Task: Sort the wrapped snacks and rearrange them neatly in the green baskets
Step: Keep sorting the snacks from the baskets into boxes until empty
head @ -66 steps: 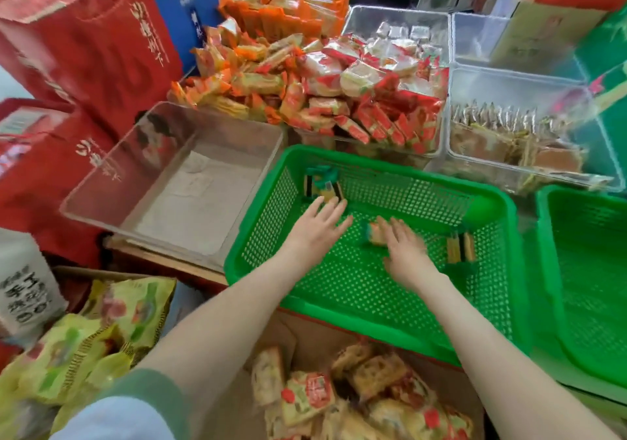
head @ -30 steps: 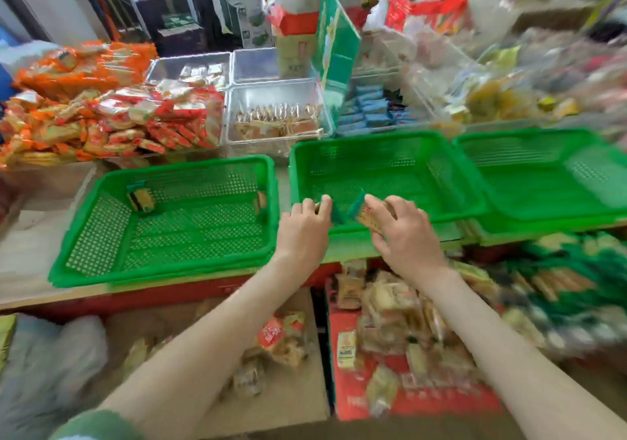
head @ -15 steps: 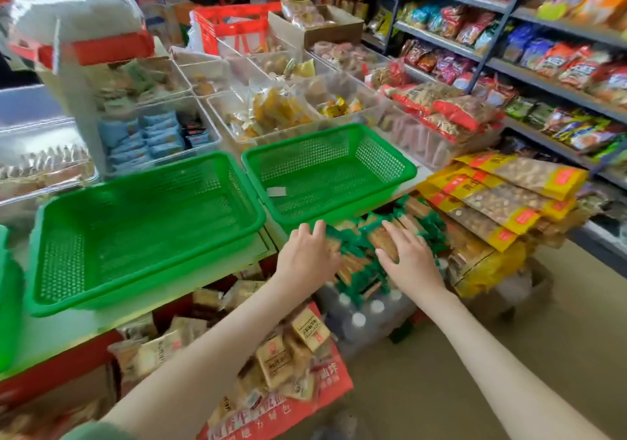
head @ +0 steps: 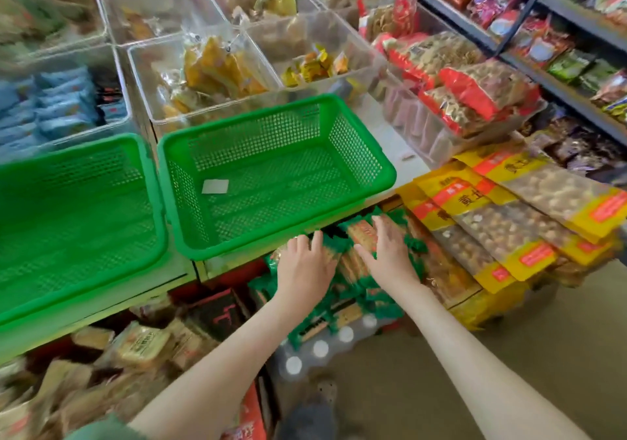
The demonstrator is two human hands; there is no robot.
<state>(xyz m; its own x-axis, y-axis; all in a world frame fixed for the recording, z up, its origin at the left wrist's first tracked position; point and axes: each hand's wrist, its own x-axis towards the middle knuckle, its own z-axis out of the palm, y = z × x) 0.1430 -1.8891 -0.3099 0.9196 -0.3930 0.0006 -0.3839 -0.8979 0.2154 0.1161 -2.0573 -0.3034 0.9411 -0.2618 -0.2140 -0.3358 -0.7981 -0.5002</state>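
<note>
**Op:** Which step was that?

**Eng:** Pick step, by my read. You had both hands down on the heap of green-wrapped cracker packets [head: 342, 307]. It sat below the counter edge, just in front of the right-hand green perforated plastic basket [head: 383, 171].

**Op:** Hand state?

**Eng:** Your left hand [head: 303, 270] lay palm-down on the heap, fingers roughly straight. Your right hand [head: 388, 256] was the same, with fingers extended and thumb spread, touching one upturned packet [head: 363, 234]. Neither showed a closed grip. I couldn't tell whether your fingertips had hooked under anything.

**Op:** Baskets?

**Eng:** The right-hand one held only a small white paper slip [head: 214, 186]. The left-hand green basket [head: 152, 208] sat just beside it. It was blurred, but I saw no snacks in it. So loading of these two looked not yet begun.

**Op:** Next move?

**Eng:** My judgement only. You needed to close both hands round a batch, with the packets facing one way. Then lift it over the near rim and lay it in a row against a wall.

The wrappers looked slick and the heap loose, so without a squeeze from both sides the stack would likely fan out.

Two risks:
- The yellow-and-red bags of nuts [head: 492, 222] were right beside your right hand.
- The shrink-wrapped pack of white-capped bottles [head: 320, 348] was under the heap. On that uneven base, packets could slide off.
</note>
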